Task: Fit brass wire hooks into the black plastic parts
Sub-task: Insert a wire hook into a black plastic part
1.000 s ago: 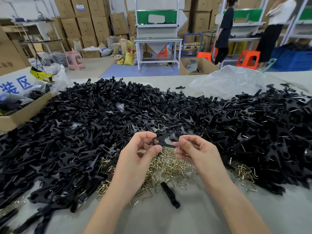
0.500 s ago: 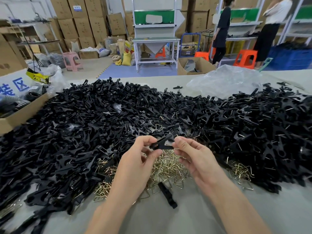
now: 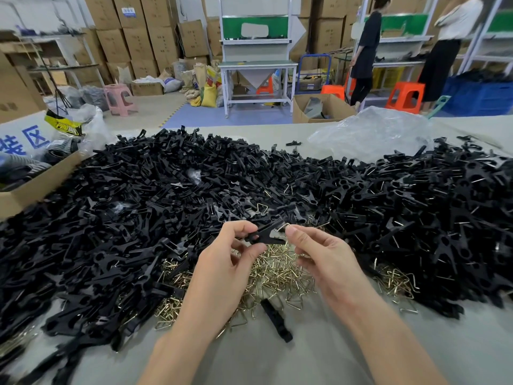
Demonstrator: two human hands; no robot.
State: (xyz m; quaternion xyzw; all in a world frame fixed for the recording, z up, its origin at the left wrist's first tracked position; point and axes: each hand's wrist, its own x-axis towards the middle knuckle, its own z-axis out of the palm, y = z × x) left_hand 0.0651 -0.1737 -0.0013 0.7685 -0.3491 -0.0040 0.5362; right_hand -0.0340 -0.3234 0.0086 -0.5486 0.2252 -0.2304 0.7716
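My left hand (image 3: 222, 273) pinches a black plastic part (image 3: 265, 235) between thumb and fingers, above a heap of brass wire hooks (image 3: 274, 273). A brass wire hook (image 3: 283, 227) sits at the part's right end, and the fingertips of my right hand (image 3: 322, 259) pinch it there. A large pile of black plastic parts (image 3: 166, 195) covers the table behind and on both sides. A single black part (image 3: 276, 319) lies on the grey table between my forearms.
A cardboard box (image 3: 33, 187) stands at the table's left edge. A crumpled clear plastic bag (image 3: 369, 132) lies at the back right. Beyond the table are workbenches, stacked cartons, orange stools and two standing people. More brass hooks (image 3: 397, 282) lie at the right.
Both hands stay together over the brass heap. The black part has turned in my left hand, and the brass hook now shows at its right end under my right fingertips.
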